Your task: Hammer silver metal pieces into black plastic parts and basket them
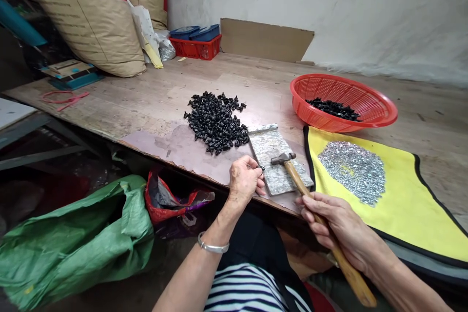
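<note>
My left hand (244,178) is closed in a pinch on a small black part (261,168), at the left edge of a worn metal plate (280,180). Most of that part is hidden by the fingers. In my right hand (334,222) is a hammer (298,178), gripped by its wooden handle. The hammer's head lies over the plate, right of the pinched part; whether it touches the plate I cannot tell. A heap of small black parts (217,122) lies behind and left of the plate. To the right, small shiny metal pieces (353,170) are spread on a yellow cloth (409,180).
A red plastic basket (383,107) with more black parts stands behind the cloth. Farther back are a red crate (195,49) with blue boxes and large paper sacks (84,14). Below the table's front edge hang or lie a green sack (80,239) and a red bag (164,204).
</note>
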A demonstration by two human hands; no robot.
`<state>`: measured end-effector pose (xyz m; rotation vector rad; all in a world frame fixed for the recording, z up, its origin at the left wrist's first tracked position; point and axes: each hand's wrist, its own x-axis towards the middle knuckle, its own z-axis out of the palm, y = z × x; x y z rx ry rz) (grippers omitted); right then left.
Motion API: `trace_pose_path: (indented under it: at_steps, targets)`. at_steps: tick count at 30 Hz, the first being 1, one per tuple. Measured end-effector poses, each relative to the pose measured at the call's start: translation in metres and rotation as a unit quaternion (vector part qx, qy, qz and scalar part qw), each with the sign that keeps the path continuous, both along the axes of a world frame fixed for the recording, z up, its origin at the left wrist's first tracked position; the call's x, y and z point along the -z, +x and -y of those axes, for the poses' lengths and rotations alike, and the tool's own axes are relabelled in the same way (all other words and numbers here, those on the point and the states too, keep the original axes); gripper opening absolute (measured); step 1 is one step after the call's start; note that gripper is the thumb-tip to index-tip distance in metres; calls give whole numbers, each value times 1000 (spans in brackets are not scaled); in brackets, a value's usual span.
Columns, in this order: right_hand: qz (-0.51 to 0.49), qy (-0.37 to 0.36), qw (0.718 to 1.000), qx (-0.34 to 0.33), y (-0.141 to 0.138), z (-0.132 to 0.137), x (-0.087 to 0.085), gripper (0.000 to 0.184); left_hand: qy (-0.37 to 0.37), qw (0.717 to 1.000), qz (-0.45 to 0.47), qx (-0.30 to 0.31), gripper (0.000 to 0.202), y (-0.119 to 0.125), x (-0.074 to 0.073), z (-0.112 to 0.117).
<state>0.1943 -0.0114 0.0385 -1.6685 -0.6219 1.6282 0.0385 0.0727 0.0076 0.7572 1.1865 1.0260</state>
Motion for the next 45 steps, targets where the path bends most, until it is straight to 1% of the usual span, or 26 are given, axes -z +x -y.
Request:
trace_pose_path:
  at_steps: [1,2,3,5,7,10,12,13,15,17,19,22,25,29,30,33,35,38,40,42,43,45]
  targets:
    - [68,33,997,-11,-1,2,1,29,2,1000,-2,-3,11,0,0,0]
    - [147,72,986,-24,-1,3,1,31,3,1000,-4,-6,11,1,0,0]
    - [229,116,966,-38,-1,5,2,31,4,1000,-6,-10,11,1,0,0]
    - [376,203,902,-60,-1,7,7,27,5,1000,-9,-18,11,3,1,-1]
    - [485,270,827,-88,-1,9,14,27,6,1000,-11,-23,10,4,1,-1]
    - [604,330,711,-142,-3,11,22,29,6,999,-14,-28,11,4,2,-1]
    - [654,366,645,-149,-5,11,21,29,2,999,-15,-33,11,4,1,0]
    - [667,386,621,-143,-7,11,18,28,-1,999,-14,-35,12,4,1,0]
    - [676,421,592,-122,-11,13,10,25,-5,999,-13,-38,12,4,1,1]
    - [679,443,577,-103,-14,15,4,25,-5,999,-11,-42,13,4,0,1]
    - [693,441,561,-98,-18,16,2,25,-5,999,-7,-46,14,4,0,2]
    - [722,420,535,-123,-20,17,6,26,-10,998,-4,-54,16,5,-1,3]
    - [733,417,522,-128,-21,17,6,27,-13,998,-1,-59,16,5,-1,4]
    - [726,439,522,-89,-25,17,1,32,-10,998,4,-59,15,5,0,4]
    - [727,435,522,-97,-27,17,2,32,-10,998,4,-59,15,5,0,3]
    - [752,387,509,-160,-29,16,10,28,-13,998,2,-54,15,4,1,3]
    - [760,371,504,-177,-28,14,13,27,-14,999,1,-50,16,4,1,2]
    - [754,397,507,-128,-24,15,7,27,-10,999,3,-47,15,4,1,2]
    - [745,423,507,-97,-22,17,-3,27,-11,999,2,-48,15,5,0,2]
    - [730,442,514,-85,-22,20,-12,27,-15,999,-2,-49,15,5,0,2]
    - [726,442,521,-82,-23,22,-15,28,-16,999,-2,-49,15,5,0,2]
    - [732,422,533,-49,-26,24,-15,31,-14,999,2,-49,15,6,1,2]
